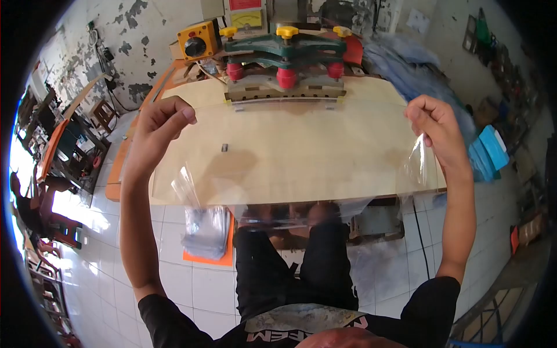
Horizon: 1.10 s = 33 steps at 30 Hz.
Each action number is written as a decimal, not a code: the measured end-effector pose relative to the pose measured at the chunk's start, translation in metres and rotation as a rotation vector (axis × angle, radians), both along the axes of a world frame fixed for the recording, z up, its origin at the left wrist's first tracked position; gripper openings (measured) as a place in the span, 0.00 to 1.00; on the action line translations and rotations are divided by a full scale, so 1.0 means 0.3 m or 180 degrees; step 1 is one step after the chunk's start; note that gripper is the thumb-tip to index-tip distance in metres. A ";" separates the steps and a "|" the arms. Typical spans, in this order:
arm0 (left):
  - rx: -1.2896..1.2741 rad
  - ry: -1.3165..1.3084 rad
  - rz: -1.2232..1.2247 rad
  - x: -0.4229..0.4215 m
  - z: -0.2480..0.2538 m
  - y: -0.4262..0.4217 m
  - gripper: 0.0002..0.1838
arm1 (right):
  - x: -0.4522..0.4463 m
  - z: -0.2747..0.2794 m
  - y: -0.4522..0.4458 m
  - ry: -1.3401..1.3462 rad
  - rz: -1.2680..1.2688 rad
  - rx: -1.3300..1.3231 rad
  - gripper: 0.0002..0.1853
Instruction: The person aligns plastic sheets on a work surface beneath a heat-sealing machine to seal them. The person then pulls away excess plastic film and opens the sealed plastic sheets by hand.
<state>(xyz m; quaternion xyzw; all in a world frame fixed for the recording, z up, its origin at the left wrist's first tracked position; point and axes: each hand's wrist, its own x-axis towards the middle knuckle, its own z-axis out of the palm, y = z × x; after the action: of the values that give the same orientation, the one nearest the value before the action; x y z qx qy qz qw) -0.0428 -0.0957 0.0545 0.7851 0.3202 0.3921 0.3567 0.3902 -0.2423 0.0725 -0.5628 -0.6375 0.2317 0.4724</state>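
A clear plastic sheet (416,168) is stretched between my two hands above a pale wooden tabletop (301,151). My left hand (162,130) pinches its far left corner, thumb pressed on the curled fingers. At the far right corner, my right hand (435,124) grips the sheet the same way. The near edge of the film sags past the table's front edge, over my lap. Beyond the film stands a green press-like machine (284,49) with yellow knobs, red cylinders and a metal bar along its front. The far edge of the sheet lies close to that bar.
On the tabletop sits a small dark block (224,148). Left of the machine is a yellow control box (197,42) with a black knob. Stacked clear plastic (206,232) lies below the table's front left. Crumpled film (400,55) and a blue packet (492,148) are at right.
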 end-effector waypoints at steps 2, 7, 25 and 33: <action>-0.0068 -0.0018 0.0005 0.000 -0.002 -0.002 0.12 | 0.011 -0.009 0.006 0.0038 0.0012 0.0026 0.11; 0.0050 -0.0090 0.0066 -0.006 -0.004 0.009 0.12 | 0.008 0.001 -0.013 0.0010 -0.0063 -0.0005 0.11; -0.0526 -0.0645 -0.0610 -0.049 -0.021 0.038 0.11 | 0.005 0.021 -0.069 0.1088 0.0716 -0.0575 0.14; -0.0498 -0.0564 -0.0613 -0.053 -0.036 0.040 0.11 | 0.017 0.017 -0.067 0.1073 0.0832 -0.0700 0.13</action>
<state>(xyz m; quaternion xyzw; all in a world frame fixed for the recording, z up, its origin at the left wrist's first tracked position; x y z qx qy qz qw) -0.0586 -0.0835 0.0438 0.7443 0.2403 0.3978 0.4796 0.3954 -0.2624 0.0777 -0.4769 -0.5880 0.4496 0.4740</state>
